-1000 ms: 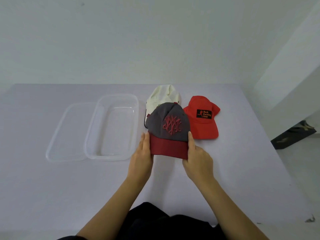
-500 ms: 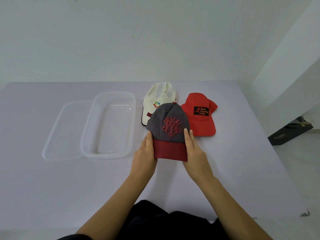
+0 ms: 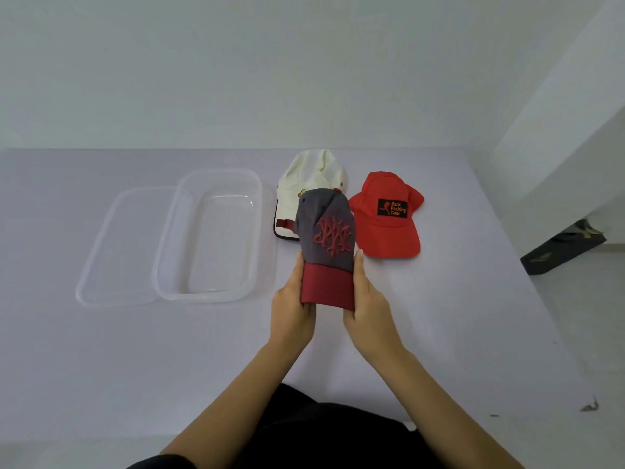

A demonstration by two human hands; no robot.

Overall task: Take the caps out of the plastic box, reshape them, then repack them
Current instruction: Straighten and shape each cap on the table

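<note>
Left hand (image 3: pixel 292 301), right hand (image 3: pixel 370 311): each grips a side edge of the maroon brim, squeezing it into a curve, apparently to reshape it.
Grey cap (image 3: pixel 324 228): held up, just right of the plastic box (image 3: pixel 258 211).
White cap (image 3: pixel 314 174), red cap (image 3: pixel 389 235): on the table (image 3: pixel 456 333), right of the box.
Lid (image 3: pixel 115 248): overlapping the box's left side.
Box open-topped; its right rim is the edge to clear.

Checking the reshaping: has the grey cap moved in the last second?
Yes. The grey cap has come slightly toward the person, its brim now past the near rim of the box, and narrower.
</note>
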